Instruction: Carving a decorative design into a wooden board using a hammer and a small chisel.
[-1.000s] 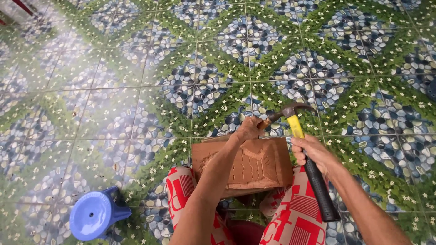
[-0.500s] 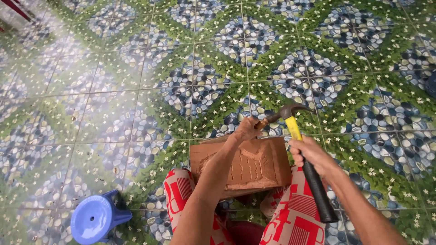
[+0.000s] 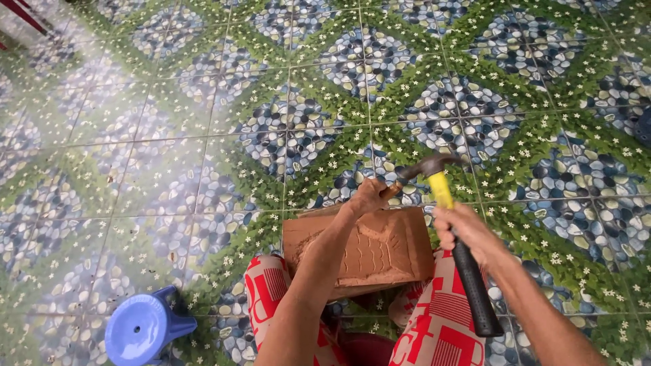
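A reddish-brown carved wooden slab (image 3: 369,251) rested across the person's lap, on knees covered by red-and-white patterned trousers (image 3: 441,325), its relief-cut face turned up toward the head camera. The left hand (image 3: 369,196) lay at the slab's far top edge, its fingers (image 3: 388,192) pressed together and pinching something small against the wood; what they pinched was too small to make out. The left forearm crossed the slab's middle and hid part of the carving.

The right hand (image 3: 466,234) was wrapped around a claw hammer (image 3: 451,234), fingers curled tight on the handle where the yellow shaft met the black rubber grip. The dark steel head sat just beside the left fingertips, at the slab's upper right corner, and the black grip ran down past the right knee.

Beneath everything spread a tiled floor (image 3: 203,135) printed with blue-grey pebbles and green bands dotted with small white flowers. A blue plastic stool (image 3: 142,329) stood at the lower left, near the left knee but apart from the slab. A dark blue object (image 3: 644,125) was cut off at the right edge, well apart from both hands, and could not be identified. At the upper left corner something red and pale (image 3: 20,20) showed only in part. Nothing lay between the hammer head and the slab's edge except the left fingers.
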